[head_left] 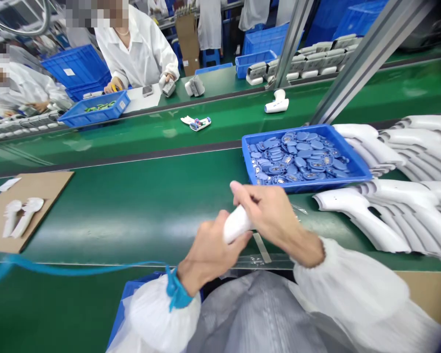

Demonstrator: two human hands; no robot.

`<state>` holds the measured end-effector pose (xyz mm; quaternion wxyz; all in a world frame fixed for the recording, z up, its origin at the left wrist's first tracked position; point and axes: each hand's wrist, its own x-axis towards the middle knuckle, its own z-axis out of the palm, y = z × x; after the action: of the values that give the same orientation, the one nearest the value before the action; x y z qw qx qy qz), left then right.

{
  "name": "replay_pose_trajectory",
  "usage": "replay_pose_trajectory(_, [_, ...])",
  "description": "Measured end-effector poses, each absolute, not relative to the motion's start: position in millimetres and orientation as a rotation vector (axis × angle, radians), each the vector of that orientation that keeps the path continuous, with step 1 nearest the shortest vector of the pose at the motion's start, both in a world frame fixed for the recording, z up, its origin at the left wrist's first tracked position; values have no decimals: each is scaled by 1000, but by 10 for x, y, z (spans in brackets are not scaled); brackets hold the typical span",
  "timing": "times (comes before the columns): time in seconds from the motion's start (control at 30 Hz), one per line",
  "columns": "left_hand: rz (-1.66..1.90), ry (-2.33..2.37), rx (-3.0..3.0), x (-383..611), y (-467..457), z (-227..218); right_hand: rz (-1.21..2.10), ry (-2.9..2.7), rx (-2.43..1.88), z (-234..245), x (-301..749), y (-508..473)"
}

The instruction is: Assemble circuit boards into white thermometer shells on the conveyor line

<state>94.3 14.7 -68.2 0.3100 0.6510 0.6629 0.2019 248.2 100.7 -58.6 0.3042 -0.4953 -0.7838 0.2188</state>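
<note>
Closest in frame, bottom centre: grey apron [264, 314] over the lap, white gathered sleeves [349, 279], and a blue cuff band [178, 289] on the left wrist. Left hand [209, 255] is closed around the lower end of a white plastic housing [237, 224], and right hand [268, 215] is closed over its upper end, so the part sits between both hands above the green conveyor belt [132, 206]. Firm two-hand hold looks right for a smooth shell like this; keeping it steady and away from the tray edge should help. Strip of clear tape [260, 247] lies just beside the right hand. To the right, a blue tray [308, 186] of small blue parts [297, 157] sits next to stacked white pistol-shaped shells [382, 220]. Mid left, a cardboard sheet [55, 196] carries two white pieces [24, 215]. Farther belt, upper middle: a small assembled item [200, 123]. Upper left, a co-worker in a white coat [132, 49] works near a blue crate [73, 68].
</note>
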Motion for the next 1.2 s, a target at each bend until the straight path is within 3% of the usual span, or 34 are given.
replay_pose_trajectory(0.13, [544, 1856, 1732, 506, 152, -512, 317, -2303, -1432, -549, 2749, 1706])
replay_pose_trajectory(0.23, [539, 1971, 1937, 337, 204, -503, 318, -2454, -1405, -658, 2831, 2097])
replay_pose_trajectory(0.37, [7, 2015, 2378, 392, 343, -554, 373, -2529, -1365, -790, 2802, 2263])
replay_pose_trajectory(0.43, [-96, 2009, 2407, 422, 397, -552, 389, -2536, -1344, -794, 2814, 2259])
replay_pose_trajectory(0.57, [324, 2129, 1978, 351, 404, -497, 390, -2448, -1297, -637, 2961, 2122])
replay_pose_trajectory(0.67, [722, 1972, 1615, 335, 354, -465, 388, -2312, -1287, -460, 3073, 1832])
replay_pose_trajectory(0.77, [960, 1708, 1301, 491, 316, -475, 613, -2033, -1273, -390, 3062, 1415])
replay_pose_trajectory(0.9, [880, 1422, 1125, 818, 297, -492, 940, -1653, -1251, -486, 2887, 934])
replay_pose_trajectory(1.2, [686, 1370, 1376, 906, 253, -391, 1247, -1589, -1212, -509, 2848, 730])
